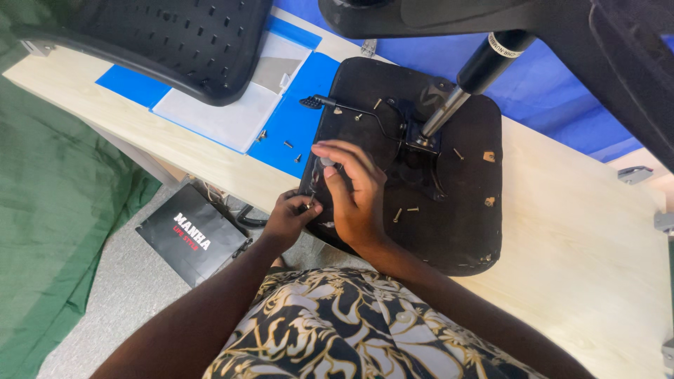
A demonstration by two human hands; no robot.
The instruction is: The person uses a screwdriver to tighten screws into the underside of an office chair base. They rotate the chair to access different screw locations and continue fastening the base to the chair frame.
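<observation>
Starting at the left, a green cloth [49,175] draped down to the floor, and a black bag [191,242] lay under the desk [583,231]. Above it, loose screws [288,144] sat on a blue sheet [295,126] beside a perforated black chair back [168,42]. The left hand [289,217] was pinched closed on a small screw [309,205] at the near edge of the upturned black seat base [449,210]. Just to its right, the right hand [354,189] curled over that same edge, fingertips closed on something small I could not make out. A judgement: holding the screw square to its hole would serve best. Further right, more screws [404,210] lay on the base around the gas cylinder [470,77].
</observation>
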